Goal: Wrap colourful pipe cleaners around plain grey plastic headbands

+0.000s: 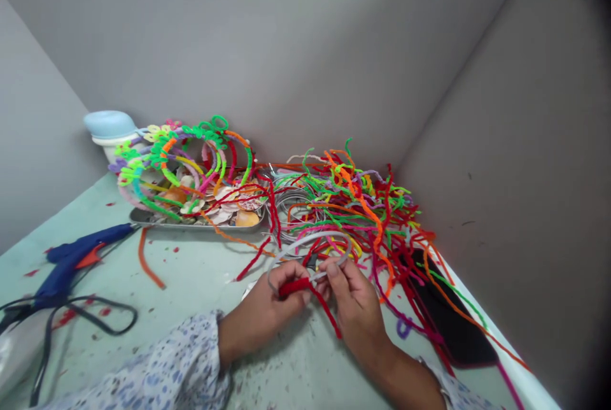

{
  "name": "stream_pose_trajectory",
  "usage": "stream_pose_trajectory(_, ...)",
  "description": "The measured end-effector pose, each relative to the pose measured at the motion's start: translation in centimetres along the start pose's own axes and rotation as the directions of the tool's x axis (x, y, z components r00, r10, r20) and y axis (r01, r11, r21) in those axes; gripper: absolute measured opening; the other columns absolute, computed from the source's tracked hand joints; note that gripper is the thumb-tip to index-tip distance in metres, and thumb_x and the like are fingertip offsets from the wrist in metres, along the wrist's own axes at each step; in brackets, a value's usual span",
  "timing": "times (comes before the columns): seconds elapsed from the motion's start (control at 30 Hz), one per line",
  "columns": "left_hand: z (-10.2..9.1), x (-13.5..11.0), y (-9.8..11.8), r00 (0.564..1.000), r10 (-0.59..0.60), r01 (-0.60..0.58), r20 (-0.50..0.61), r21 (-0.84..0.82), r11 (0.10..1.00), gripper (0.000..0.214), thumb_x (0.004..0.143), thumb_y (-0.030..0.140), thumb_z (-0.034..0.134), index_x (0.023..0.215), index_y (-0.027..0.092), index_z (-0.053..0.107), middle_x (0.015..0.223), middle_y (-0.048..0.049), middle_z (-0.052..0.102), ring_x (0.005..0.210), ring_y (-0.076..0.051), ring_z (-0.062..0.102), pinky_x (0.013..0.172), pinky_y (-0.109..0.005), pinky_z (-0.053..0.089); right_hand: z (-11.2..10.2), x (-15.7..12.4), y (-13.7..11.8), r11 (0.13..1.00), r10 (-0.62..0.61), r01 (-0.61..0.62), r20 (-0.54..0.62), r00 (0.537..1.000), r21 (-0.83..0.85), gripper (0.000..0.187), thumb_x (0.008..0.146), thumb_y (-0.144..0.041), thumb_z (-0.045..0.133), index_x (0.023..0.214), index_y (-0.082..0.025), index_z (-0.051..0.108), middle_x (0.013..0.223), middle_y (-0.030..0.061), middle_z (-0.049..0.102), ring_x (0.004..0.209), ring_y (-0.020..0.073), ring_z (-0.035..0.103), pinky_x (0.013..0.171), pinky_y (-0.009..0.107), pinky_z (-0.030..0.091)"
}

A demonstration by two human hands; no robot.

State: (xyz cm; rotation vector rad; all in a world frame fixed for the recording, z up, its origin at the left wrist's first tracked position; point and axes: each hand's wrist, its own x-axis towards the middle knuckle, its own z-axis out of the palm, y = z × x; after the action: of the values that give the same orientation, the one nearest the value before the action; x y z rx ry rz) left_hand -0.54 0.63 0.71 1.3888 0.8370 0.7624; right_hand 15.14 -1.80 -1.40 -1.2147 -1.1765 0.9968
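A thin grey headband [312, 235] arches upward between my two hands. My left hand [270, 305] is closed on one part of it, where red pipe cleaner [293, 286] is wound round the band. From that winding a loose red end hangs down to the right. My right hand [351, 295] pinches the band just beside the red part, thumb and fingers pressed together. Behind my hands lies a heap of coloured pipe cleaners [363, 206], with coils of grey wire or bands [293, 203] at its left side.
Finished-looking fuzzy headbands [186, 155] stand in a metal tray [229, 227] of seashells at the back left. A blue glue gun [81, 257] with a dark cord lies at the left. A black phone [449, 314] lies at the right edge. A blue-lidded container [112, 133] stands behind.
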Motion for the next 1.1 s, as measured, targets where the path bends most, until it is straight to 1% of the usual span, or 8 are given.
stream_pose_trajectory(0.07,0.13,0.02,-0.10,1.000,0.014,-0.014,-0.013,0.026,1.000,0.007,0.081,0.022,0.059,0.081,0.017,0.054,0.072,0.0019,0.054,0.065,-0.011,0.046,0.060,-0.021,0.035,-0.05,0.04,0.00,1.000,0.019,-0.019,0.000,1.000,-0.007,0.027,0.092,-0.043,0.050,0.088,-0.021,0.064,0.067,-0.0001,0.061,0.063,0.0152,0.057,0.060,0.024,0.046)
stream_pose_trajectory(0.17,0.29,0.16,-0.27,0.994,0.051,-0.042,-0.093,0.100,0.994,0.002,0.080,0.016,0.056,0.080,0.017,0.054,0.073,0.0012,0.057,0.067,-0.012,0.049,0.061,-0.021,0.037,-0.07,0.21,-0.07,0.999,0.039,-0.039,0.020,0.999,-0.009,0.028,0.091,-0.044,0.050,0.087,-0.020,0.064,0.063,-0.0007,0.059,0.059,0.0154,0.056,0.059,0.025,0.045)
stream_pose_trajectory(0.23,0.37,0.20,-0.29,0.986,0.058,-0.033,-0.160,0.153,0.988,0.006,0.078,0.012,0.055,0.081,0.017,0.056,0.074,0.0007,0.059,0.069,-0.013,0.051,0.063,-0.021,0.039,-0.05,0.38,-0.13,0.999,0.054,-0.054,0.023,0.998,-0.008,0.028,0.091,-0.045,0.050,0.087,-0.020,0.063,0.062,-0.0010,0.058,0.058,0.0152,0.055,0.057,0.025,0.045)
stream_pose_trajectory(0.3,0.45,0.18,-0.17,0.978,0.052,-0.016,-0.200,0.178,0.984,0.009,0.077,0.010,0.055,0.081,0.017,0.057,0.076,0.0004,0.060,0.070,-0.013,0.052,0.064,-0.022,0.040,-0.02,0.52,-0.17,0.998,0.068,-0.068,0.020,0.997,0.005,0.028,0.090,-0.045,0.051,0.086,-0.020,0.063,0.061,-0.0012,0.059,0.057,0.0150,0.055,0.057,0.024,0.045)
stream_pose_trajectory(0.47,0.62,0.08,0.08,0.973,0.053,-0.009,-0.225,0.195,0.981,0.007,0.077,0.011,0.057,0.080,0.017,0.057,0.075,0.0006,0.060,0.069,-0.013,0.053,0.062,-0.021,0.040,-0.03,0.47,-0.11,0.996,0.091,-0.092,0.023,0.996,0.016,0.028,0.089,-0.045,0.052,0.088,-0.020,0.064,0.065,-0.0001,0.061,0.058,0.0142,0.056,0.057,0.023,0.045)
stream_pose_trajectory(0.7,0.39,0.15,-0.58,0.968,0.082,-0.033,-0.238,0.202,0.979,0.002,0.080,0.016,0.059,0.082,0.017,0.058,0.076,0.0004,0.061,0.071,-0.013,0.054,0.064,-0.022,0.041,-0.07,0.22,-0.14,0.994,0.110,-0.110,0.026,0.994,0.017,0.027,0.088,-0.046,0.055,0.087,-0.021,0.064,0.067,0.0007,0.062,0.061,0.0164,0.058,0.059,0.025,0.046)
stream_pose_trajectory(0.93,0.28,0.08,-0.20,0.968,0.093,-0.057,-0.234,0.153,0.987,0.006,0.080,0.022,0.063,0.078,0.017,0.060,0.073,0.0002,0.062,0.068,-0.012,0.054,0.062,-0.022,0.041,0.08,0.28,0.65,0.996,0.067,-0.071,0.054,0.996,0.061,0.024,0.091,-0.042,0.051,0.090,-0.022,0.063,0.065,-0.0002,0.061,0.059,0.0157,0.057,0.056,0.025,0.046)
stream_pose_trajectory(1.1,0.18,0.10,0.02,0.964,0.067,-0.042,-0.256,0.103,0.994,0.010,0.079,0.023,0.066,0.075,0.016,0.060,0.069,0.0013,0.062,0.064,-0.011,0.052,0.059,-0.021,0.040,-0.02,0.23,0.47,1.000,-0.003,0.002,0.084,0.996,0.014,0.022,0.093,-0.039,0.048,0.091,-0.021,0.060,0.061,-0.0016,0.061,0.056,0.0138,0.057,0.054,0.023,0.045)
